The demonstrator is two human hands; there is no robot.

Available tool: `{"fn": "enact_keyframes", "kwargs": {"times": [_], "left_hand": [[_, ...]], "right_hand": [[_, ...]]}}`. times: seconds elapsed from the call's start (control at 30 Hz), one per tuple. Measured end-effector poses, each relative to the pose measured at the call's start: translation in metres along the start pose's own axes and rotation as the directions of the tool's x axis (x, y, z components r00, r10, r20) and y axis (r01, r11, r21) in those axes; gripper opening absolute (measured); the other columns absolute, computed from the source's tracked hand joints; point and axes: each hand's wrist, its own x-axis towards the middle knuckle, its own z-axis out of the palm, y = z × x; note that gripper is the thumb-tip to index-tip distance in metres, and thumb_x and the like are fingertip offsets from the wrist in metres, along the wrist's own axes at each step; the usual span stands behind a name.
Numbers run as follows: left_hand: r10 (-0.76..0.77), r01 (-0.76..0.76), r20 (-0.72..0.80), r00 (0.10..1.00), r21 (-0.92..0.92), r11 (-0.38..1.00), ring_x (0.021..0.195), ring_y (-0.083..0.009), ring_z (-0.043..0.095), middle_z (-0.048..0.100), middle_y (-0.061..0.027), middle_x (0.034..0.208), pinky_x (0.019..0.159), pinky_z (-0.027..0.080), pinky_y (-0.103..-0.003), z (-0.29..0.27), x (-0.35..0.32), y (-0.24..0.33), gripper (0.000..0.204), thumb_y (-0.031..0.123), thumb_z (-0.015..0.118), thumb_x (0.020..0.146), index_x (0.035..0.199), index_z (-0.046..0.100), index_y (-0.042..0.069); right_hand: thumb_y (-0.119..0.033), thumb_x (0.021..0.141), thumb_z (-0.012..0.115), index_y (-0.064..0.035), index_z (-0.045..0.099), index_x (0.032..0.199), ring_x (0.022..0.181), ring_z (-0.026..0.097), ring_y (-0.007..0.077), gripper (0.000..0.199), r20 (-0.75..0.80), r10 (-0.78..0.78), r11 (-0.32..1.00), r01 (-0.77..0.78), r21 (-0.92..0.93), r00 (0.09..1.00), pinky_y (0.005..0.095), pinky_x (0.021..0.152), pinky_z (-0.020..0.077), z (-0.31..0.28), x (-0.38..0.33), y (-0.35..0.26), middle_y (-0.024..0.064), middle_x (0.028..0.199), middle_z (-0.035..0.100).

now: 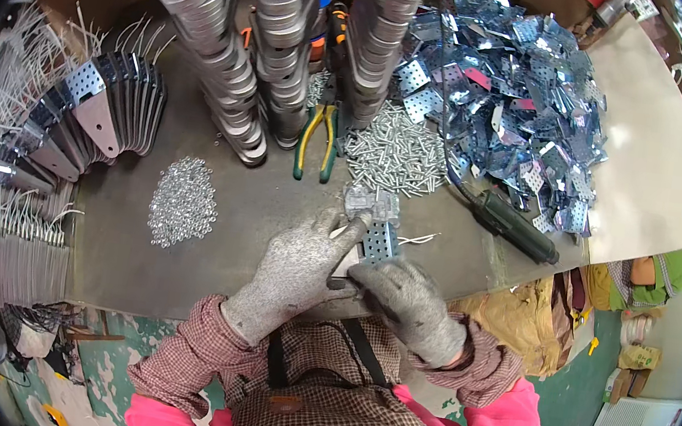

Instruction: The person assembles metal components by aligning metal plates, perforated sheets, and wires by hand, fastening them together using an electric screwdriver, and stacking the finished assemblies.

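Observation:
Between my gloved hands, close to the table's front edge, lies a perforated metal plate (378,241) with white wire ends (419,240) sticking out to its right. My left hand (296,263) is closed on the plate's left side, its index finger reaching up to a small grey metal block (372,204) at the far end. Curled over the near right end of the plate is my right hand (411,302), its fingertips partly hidden. A pale flat metal strip (347,262) shows under the plate, next to my left fingers.
Beyond the hands are a pile of rivets or screws (397,149), pliers (316,142) and tall stacks of metal brackets (280,52). Nuts (183,202) lie left, near wired plate assemblies (98,111). A heap of perforated plates (517,98) and a corded dark tool (516,226) lie right.

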Motion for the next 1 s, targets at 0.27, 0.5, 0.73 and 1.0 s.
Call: {"fn": "enact_keyframes", "kwargs": {"times": [0.27,0.5,0.73,1.0], "left_hand": [[0.049,0.014,0.058,0.997,-0.774,0.633,0.095,-0.0267,0.067,0.065,-0.0171,0.103,0.080,0.055,-0.039,-0.010,-0.012,0.071,0.048,0.019,0.070,0.089,0.130,0.050,0.002],[0.026,0.085,-0.434,0.900,0.233,0.969,0.094,-0.0328,0.066,0.060,-0.0183,0.107,0.076,0.057,-0.040,-0.006,0.245,0.027,0.036,0.001,0.056,0.083,0.119,0.050,-0.003],[0.411,-0.092,-0.288,0.865,0.714,0.694,0.096,-0.0264,0.065,0.064,-0.0093,0.098,0.075,0.054,-0.039,-0.018,0.300,0.027,0.022,0.014,0.061,0.086,0.108,0.062,0.011],[-0.153,0.131,-0.003,0.988,-0.503,0.855,0.071,-0.0256,0.066,0.061,-0.0157,0.094,0.073,0.053,-0.041,-0.052,0.026,0.009,0.038,0.014,0.058,0.088,0.123,0.045,0.003]], "right_hand": [[-0.005,0.094,0.055,-0.0034,0.035,0.146,0.115,0.058,0.0293,0.056,-0.266,0.592,0.693,-0.311,0.650,0.761,0.0371,0.098,0.0476,0.037,-0.059,-0.029,0.0178,0.129,0.058],[0.007,0.083,0.058,0.0047,0.048,0.136,0.124,0.054,0.0388,0.054,-0.482,0.393,0.919,-0.312,0.243,0.783,0.0399,0.102,0.0453,0.027,-0.035,0.006,0.0248,0.134,0.053],[0.006,0.085,0.058,0.0074,0.051,0.131,0.106,0.065,0.0315,0.046,-0.598,0.249,0.968,-0.191,0.159,0.762,0.0364,0.089,0.0520,0.042,-0.030,0.017,0.0223,0.123,0.062],[-0.020,0.091,0.058,0.0022,0.050,0.131,0.096,0.060,0.0158,0.047,-0.411,0.705,0.556,-0.091,0.826,0.578,0.0297,0.085,0.0475,0.025,-0.036,0.010,0.0103,0.107,0.064]]}}
